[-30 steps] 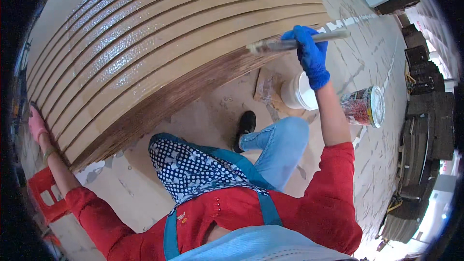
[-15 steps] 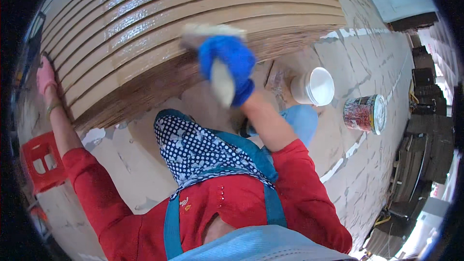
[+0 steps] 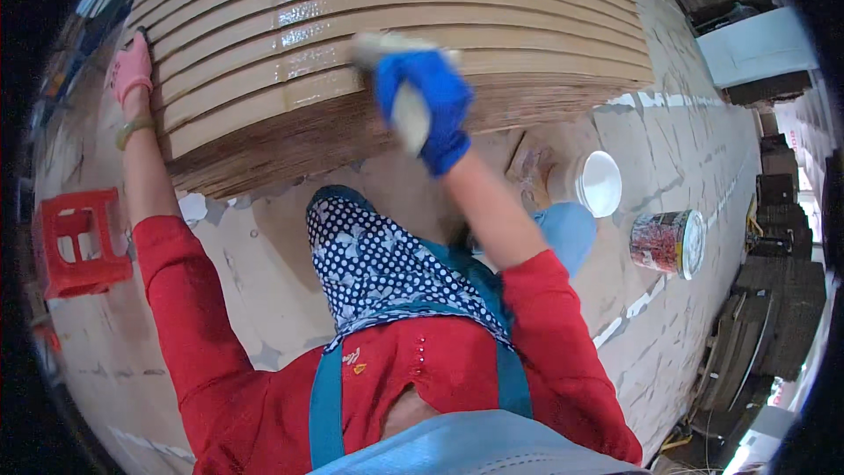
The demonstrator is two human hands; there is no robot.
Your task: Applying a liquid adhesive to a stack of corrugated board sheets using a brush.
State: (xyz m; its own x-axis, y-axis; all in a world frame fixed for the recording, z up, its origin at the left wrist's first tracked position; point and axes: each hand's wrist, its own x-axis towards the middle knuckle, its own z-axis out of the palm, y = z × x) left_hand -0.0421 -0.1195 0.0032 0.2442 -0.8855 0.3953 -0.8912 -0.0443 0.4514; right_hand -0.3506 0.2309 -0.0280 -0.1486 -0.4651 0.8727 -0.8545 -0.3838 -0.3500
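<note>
My right hand (image 3: pixel 426 92), in a blue glove, grips a wide pale brush (image 3: pixel 411 119), blurred by motion. The brush head lies at the near edge of a broad stack of brown cardboard sheets (image 3: pixel 527 44), whose edges overlap in stepped rows. A glossy wet strip (image 3: pixel 301 10) crosses several rows left of the brush. At the stack's left edge rests my left hand (image 3: pixel 132 69), gloved in pink, with its fingers stretched out along the side.
A white bucket (image 3: pixel 600 185) stands right of my knee, beside a colourful printed tin (image 3: pixel 666 244). At the left is a red plastic stool (image 3: pixel 83 242). Dark stacked sheets (image 3: pixel 774 299) line the right side, and a white box-like object (image 3: pixel 756 48) sits at the far right.
The view has shifted, so the stack, bucket and tin appear farther right. Against the stack, the brush in my right hand has moved left toward the wet strip. My left hand stays at the edge.
</note>
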